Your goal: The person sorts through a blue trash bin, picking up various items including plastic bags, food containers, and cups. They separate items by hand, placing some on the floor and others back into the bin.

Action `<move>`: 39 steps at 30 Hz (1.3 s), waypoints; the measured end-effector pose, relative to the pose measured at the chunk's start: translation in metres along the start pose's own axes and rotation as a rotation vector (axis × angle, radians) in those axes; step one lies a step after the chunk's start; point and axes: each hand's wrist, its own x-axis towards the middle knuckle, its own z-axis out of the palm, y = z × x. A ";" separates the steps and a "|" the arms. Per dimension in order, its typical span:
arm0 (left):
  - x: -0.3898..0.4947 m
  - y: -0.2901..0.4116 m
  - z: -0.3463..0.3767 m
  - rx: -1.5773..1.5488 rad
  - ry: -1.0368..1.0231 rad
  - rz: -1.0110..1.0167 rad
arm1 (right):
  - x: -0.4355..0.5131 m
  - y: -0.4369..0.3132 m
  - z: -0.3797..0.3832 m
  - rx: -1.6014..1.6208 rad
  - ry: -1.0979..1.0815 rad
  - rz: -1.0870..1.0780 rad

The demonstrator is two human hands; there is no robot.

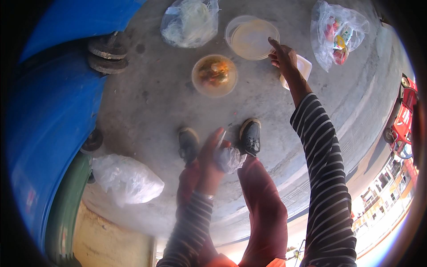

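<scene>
My left hand [212, 158], between my knees, grips a crumpled whitish wad [230, 159], either thin plastic or paper. A slim white piece [221, 138] sticks up between its fingers. My right hand [284, 57] reaches forward to a clear round plastic container [255, 40], thumb over the rim and fingers at its outer side. That container looks stacked or overlapped with another round piece. Partly under my right wrist lies a pale foam tray or box [303, 68]. Closer to my feet stands a round plastic bowl [214, 76] with orange and green food scraps.
Clear bags lie around: one with whitish shreds [190, 25], one with colourful packaging [340, 40], and a full white bag [128, 180]. Blue wheeled bins [56, 110] and a green bin [68, 203] line the left. A red vehicle [403, 120] stands far right.
</scene>
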 end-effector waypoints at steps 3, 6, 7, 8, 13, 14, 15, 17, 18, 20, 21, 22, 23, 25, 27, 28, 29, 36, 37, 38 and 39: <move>-0.004 0.002 -0.002 -0.316 -0.136 -0.205 | -0.005 0.016 0.011 0.100 0.076 -0.123; -0.012 0.005 -0.011 -0.542 -0.384 -0.402 | 0.011 0.036 0.011 0.088 0.083 -0.141; -0.008 0.005 -0.012 -0.344 -0.387 -0.298 | 0.016 0.043 0.011 0.075 0.095 -0.150; -0.004 0.004 -0.014 -0.142 -0.374 -0.198 | 0.019 0.052 0.011 0.094 0.073 -0.175; -0.013 -0.024 0.013 0.883 -0.012 0.550 | -0.002 0.069 0.015 0.419 0.104 -0.194; -0.005 -0.015 0.013 0.759 -0.050 0.494 | -0.013 0.068 0.016 0.374 0.093 -0.232; 0.007 0.000 0.011 0.632 -0.081 0.442 | -0.034 0.060 0.015 0.329 0.076 -0.265; 0.008 0.021 0.004 0.493 -0.148 0.430 | -0.096 0.049 0.024 0.220 -0.092 -0.307; 0.013 0.020 0.003 0.483 -0.223 0.415 | -0.133 0.045 0.017 0.125 -0.201 -0.341; 0.006 0.025 0.004 0.495 -0.312 0.447 | -0.217 0.038 0.025 0.093 -0.499 -0.318; -0.002 0.022 0.003 0.563 -0.335 0.482 | -0.248 0.044 0.028 -0.003 -0.594 -0.386; -0.014 0.019 0.002 0.666 -0.342 0.531 | -0.279 0.046 0.032 -0.094 -0.691 -0.463; -0.027 0.014 -0.001 0.834 -0.329 0.601 | -0.314 0.038 0.038 -0.117 -0.771 -0.450; -0.058 -0.009 -0.015 1.424 -0.261 0.837 | -0.346 0.057 0.051 -0.304 -0.686 -0.609; -0.095 -0.035 -0.025 2.297 -0.014 1.222 | -0.346 0.090 0.065 -0.202 -0.619 -0.603; -0.110 -0.047 -0.029 2.573 0.126 1.403 | -0.349 0.095 0.070 -0.137 -0.591 -0.604; -0.124 -0.056 -0.029 2.699 0.202 1.488 | -0.353 0.087 0.066 -0.296 -0.589 -0.765; -0.201 -0.107 -0.013 2.274 0.058 1.246 | -0.383 0.037 0.048 -0.489 -0.417 -0.963; -0.211 -0.113 -0.011 2.208 0.032 1.204 | -0.389 0.027 0.045 -0.466 -0.395 -0.940; -0.221 -0.119 -0.008 2.142 0.006 1.161 | -0.396 0.021 0.042 -0.386 -0.358 -0.898; -0.230 -0.123 -0.004 2.178 0.016 1.176 | -0.402 0.014 0.041 -0.305 -0.320 -0.859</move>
